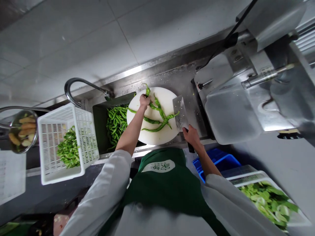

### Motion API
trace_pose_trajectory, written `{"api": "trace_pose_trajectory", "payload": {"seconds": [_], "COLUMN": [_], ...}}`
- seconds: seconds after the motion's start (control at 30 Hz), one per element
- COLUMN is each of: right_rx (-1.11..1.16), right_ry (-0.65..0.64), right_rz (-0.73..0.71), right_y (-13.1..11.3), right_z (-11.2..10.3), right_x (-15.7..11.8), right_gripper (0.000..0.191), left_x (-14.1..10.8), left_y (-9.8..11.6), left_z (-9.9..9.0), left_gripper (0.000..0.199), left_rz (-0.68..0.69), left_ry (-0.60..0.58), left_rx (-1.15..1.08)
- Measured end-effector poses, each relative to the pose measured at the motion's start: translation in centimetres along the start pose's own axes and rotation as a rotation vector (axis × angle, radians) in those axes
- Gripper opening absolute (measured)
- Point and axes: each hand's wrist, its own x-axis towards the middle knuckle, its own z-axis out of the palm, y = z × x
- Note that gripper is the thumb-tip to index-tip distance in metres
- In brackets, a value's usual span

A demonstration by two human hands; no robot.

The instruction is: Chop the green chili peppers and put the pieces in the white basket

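Several long green chili peppers lie on a round white cutting board. My left hand is over the board's far left part, its fingers closed on a green chili pepper that sticks out beyond them. At the board's right edge, my right hand grips the dark handle of a cleaver. The broad cleaver blade rests flat-looking over the board's right rim, close to a pepper tip. Left of the board, a heap of green chili peppers fills part of the sink, partly covered by the board.
A curved faucet arches behind the sink. On the left stands a white basket with chopped greens, beside a bowl of root pieces. A metal slicing machine is at right. Blue bins and a crate of leaves sit below.
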Motion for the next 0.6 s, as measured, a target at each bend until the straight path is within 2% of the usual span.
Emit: {"api": "trace_pose_trajectory", "payload": {"seconds": [0.07,0.13,0.17,0.2,0.27,0.33,0.37,0.43,0.5,0.6], "right_rx": [-0.003,0.003,0.008,0.015,0.030,0.052,0.063,0.076,0.074,0.070], "right_ry": [-0.004,-0.011,-0.015,-0.018,-0.016,-0.007,-0.005,-0.004,-0.002,0.006], "right_rz": [0.002,0.011,0.020,0.027,0.033,0.025,0.021,0.023,0.032,0.034], "right_y": [-0.1,-0.1,-0.1,0.0,0.1,0.2,0.2,0.2,0.2,0.2], "right_z": [0.0,-0.1,-0.1,0.0,0.0,0.2,0.2,0.2,0.2,0.2], "right_x": [0.0,0.0,0.1,0.1,0.2,0.2,0.2,0.2,0.2,0.1], "right_gripper": [0.030,0.030,0.030,0.031,0.032,0.032,0.032,0.031,0.031,0.031], "left_x": [0.6,0.5,0.0,-0.8,-3.3,-6.3,-7.7,-9.8,-10.5,-10.2], "left_y": [1.7,3.2,3.7,3.8,3.2,1.2,-0.1,-2.6,-4.5,-5.2], "left_z": [-2.3,-5.5,-7.0,-8.4,-9.9,-9.6,-9.0,-7.4,-6.5,-7.5], "left_gripper": [0.024,0.027,0.030,0.035,0.044,0.052,0.057,0.065,0.070,0.073], "left_rz": [0.067,0.214,0.284,0.355,0.470,0.538,0.550,0.547,0.514,0.404], "left_ry": [0.125,0.190,0.157,0.060,-0.247,-0.559,-0.651,-0.694,-0.667,-0.638], "left_rx": [-0.145,-0.251,-0.242,-0.190,0.007,0.291,0.443,0.711,0.861,0.855]}}
